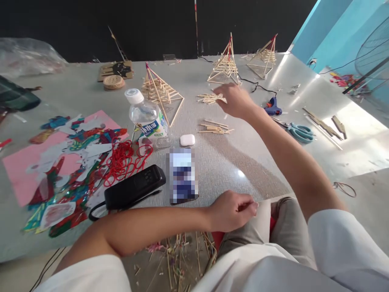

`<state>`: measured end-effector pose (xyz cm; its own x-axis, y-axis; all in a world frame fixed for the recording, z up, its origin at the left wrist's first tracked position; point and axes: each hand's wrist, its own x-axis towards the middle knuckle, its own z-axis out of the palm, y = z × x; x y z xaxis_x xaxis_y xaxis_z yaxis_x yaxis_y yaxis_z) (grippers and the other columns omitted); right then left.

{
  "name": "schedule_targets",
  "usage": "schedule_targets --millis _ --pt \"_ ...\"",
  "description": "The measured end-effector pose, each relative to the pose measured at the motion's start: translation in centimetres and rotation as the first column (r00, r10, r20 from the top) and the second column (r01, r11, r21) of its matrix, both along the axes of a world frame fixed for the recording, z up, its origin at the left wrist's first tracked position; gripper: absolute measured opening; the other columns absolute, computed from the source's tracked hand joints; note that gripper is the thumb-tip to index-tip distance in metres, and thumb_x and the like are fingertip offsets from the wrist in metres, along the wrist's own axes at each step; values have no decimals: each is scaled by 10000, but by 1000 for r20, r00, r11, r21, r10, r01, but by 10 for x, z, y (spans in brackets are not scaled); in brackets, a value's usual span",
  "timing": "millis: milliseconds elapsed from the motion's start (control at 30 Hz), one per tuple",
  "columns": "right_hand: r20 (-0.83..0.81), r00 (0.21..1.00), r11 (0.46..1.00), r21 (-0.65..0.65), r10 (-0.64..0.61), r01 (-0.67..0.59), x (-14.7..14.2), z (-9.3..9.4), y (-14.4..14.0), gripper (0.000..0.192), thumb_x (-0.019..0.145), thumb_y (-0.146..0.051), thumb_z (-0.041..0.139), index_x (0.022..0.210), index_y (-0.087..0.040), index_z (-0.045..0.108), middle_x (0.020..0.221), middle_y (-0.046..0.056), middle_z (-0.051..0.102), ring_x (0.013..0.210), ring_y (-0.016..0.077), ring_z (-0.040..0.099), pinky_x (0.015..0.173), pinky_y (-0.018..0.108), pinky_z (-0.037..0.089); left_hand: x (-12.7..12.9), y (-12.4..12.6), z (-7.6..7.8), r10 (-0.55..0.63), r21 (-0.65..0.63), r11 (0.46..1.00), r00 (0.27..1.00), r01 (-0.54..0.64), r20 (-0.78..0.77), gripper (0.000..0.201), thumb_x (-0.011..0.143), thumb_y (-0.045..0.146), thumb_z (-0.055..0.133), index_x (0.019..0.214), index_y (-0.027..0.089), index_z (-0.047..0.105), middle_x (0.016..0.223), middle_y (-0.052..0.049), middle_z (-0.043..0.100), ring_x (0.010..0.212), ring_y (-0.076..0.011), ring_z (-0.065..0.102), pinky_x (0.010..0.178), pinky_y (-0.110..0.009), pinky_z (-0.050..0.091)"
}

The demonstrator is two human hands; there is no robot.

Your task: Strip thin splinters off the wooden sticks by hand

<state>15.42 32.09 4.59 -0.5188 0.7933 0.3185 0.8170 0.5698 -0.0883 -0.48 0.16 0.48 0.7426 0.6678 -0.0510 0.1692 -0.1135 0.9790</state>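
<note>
Sticks (210, 97), a small loose bundle of thin wooden ones, lie far out on the grey tabletop (243, 162), and the right hand (235, 100) is stretched out right over them, fingers curled down onto the pile; looks like it's pinching a few, but the angle's poor so I can't really tell. A second little heap of sticks (215, 127) sits nearer in. The left hand (232, 210) rests at the table's near edge, loosely closed, maybe on something tiny, hard to say. Three stick pyramids (225, 63) stand around the far end, in front of a dark wall. Water bottle (145, 115), red cord (124, 160), a phone (183, 175), a blue glue gun (272, 106) and teal scissors (299, 132) are scattered about, with stick scraps on the floor below.
</note>
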Motion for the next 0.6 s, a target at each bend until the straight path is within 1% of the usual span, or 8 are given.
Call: schedule_targets --millis 67,133,167,233,333,400,500,600 --pt "25 999 997 -60 -44 46 11 -6 13 490 1107 -407 517 1454 -103 683 1418 211 689 1319 397 627 1095 545 544 1 0 -2 12 -17 1000 1000 -11 18 355 1050 344 541 829 150 740 700 -22 680 654 -135 582 638 -245 409" --pt "80 993 988 -120 -83 93 19 -16 18 497 1099 -414 525 1419 -81 709 1420 231 691 1320 406 611 1079 552 550 2 -1 -2 14 -22 1000 1000 -14 25 353 1047 337 544 815 150 733 688 -15 665 640 -131 563 632 -244 399" --pt "106 990 986 -130 -95 108 20 -22 19 500 1097 -413 520 1424 -84 707 1434 231 687 1330 408 597 1077 554 549 2 -1 -2 14 -24 1000 1000 -14 28 349 1044 331 548 806 150 728 673 -7 649 626 -126 544 626 -243 389" --pt "130 986 988 -101 -102 116 19 -32 19 501 1100 -379 487 1473 -103 675 1480 215 668 1359 406 565 1081 553 540 3 0 -2 10 -30 999 999 -9 35 334 1038 320 555 804 151 723 649 9 616 609 -119 511 617 -242 369" --pt "153 985 996 -16 -81 84 6 -39 25 510 1092 -267 428 1547 -117 603 1530 198 638 1377 386 541 1094 532 519 5 1 -1 7 -54 999 999 -5 42 320 1035 312 558 810 153 721 627 28 569 593 -110 475 604 -239 347" --pt "209 976 998 6 -59 59 -7 -39 35 518 1075 -185 390 1547 -110 590 1521 201 641 1365 368 547 1096 510 504 5 1 -2 10 -76 997 999 -7 36 330 1042 318 549 813 156 723 608 41 529 574 -104 445 587 -238 324" --pt "341 939 999 10 -47 46 -28 -39 54 505 1048 -112 369 1482 -80 625 1457 220 672 1327 349 568 1073 472 490 6 0 -3 14 -115 993 1000 -13 11 355 1054 350 543 817 158 726 571 60 464 538 -96 399 548 -242 271" --pt "435 899 999 21 -49 45 -45 -43 70 471 1057 -141 369 1402 -33 671 1385 259 700 1320 358 577 1051 461 486 6 0 -3 20 -127 992 1000 -21 -10 352 1048 356 554 804 162 716 541 73 427 513 -87 383 531 -241 252"
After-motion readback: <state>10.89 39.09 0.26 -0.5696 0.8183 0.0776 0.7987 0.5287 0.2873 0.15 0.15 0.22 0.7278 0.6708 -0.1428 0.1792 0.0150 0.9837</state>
